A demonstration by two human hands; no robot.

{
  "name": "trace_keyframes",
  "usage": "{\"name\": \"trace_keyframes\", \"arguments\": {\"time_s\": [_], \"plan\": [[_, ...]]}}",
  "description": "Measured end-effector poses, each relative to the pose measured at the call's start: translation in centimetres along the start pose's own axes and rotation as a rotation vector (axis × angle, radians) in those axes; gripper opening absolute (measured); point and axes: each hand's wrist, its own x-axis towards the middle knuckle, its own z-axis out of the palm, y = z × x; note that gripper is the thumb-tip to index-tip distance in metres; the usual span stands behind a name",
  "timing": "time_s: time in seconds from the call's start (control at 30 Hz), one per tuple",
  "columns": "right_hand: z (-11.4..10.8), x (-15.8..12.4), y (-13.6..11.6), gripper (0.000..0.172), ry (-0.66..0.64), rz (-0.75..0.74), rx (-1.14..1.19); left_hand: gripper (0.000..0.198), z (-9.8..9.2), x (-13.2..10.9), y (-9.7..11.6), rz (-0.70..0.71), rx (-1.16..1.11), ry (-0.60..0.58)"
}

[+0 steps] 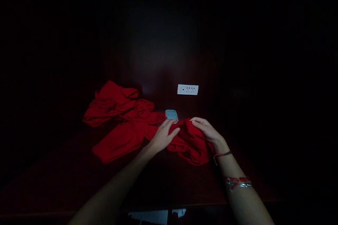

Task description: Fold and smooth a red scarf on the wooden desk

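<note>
A red cloth (pixel 195 147), gathered in loose folds, lies on the dark table in front of me. My right hand (pixel 206 129) pinches its upper edge between thumb and fingers. My left hand (pixel 165 135) rests at the cloth's left side, thumb and fingers apart. Left of it spreads more red fabric, a crumpled heap (pixel 113 107) with a flatter folded part (pixel 120 142) nearer to me. Fringe strands (pixel 158 117) show close to my left fingertips, like those of a scarf. Whether all the red fabric is one piece, I cannot tell.
A phone (pixel 171 115) with a lit screen lies just beyond my left hand. On the back panel sits a white power socket (pixel 187 89). The dark table's front edge (pixel 198 204) runs below my arms, with pale papers (pixel 150 216) under it. The surroundings are very dark.
</note>
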Motion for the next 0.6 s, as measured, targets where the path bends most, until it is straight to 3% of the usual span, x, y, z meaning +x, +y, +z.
{"name": "trace_keyframes", "arguments": {"time_s": [0.1,0.17,0.27,0.4,0.53,0.6], "plan": [[1.2,-0.3,-0.3,0.017,-0.140,0.037,-0.024,0.033,3.6,-1.0,2.4,0.067,-0.189,-0.131],[1.5,-0.5,-0.7,0.018,-0.168,0.036,-0.022,0.025,4.6,-1.5,2.6,0.042,-0.221,-0.164],[1.1,-0.7,-1.1,0.020,-0.129,0.000,-0.026,0.015,4.4,-1.7,2.1,0.042,-0.143,-0.125],[0.2,-1.1,-1.2,0.025,-0.105,-0.035,-0.018,0.021,3.9,-1.6,1.9,0.051,0.031,0.131],[-0.2,-1.4,-1.0,0.029,-0.073,-0.044,0.015,0.014,4.0,-1.2,1.8,0.146,0.009,0.007],[-0.7,-1.3,-0.8,0.027,0.011,-0.071,0.027,0.016,3.5,-0.9,1.4,0.138,0.043,-0.008]]}}
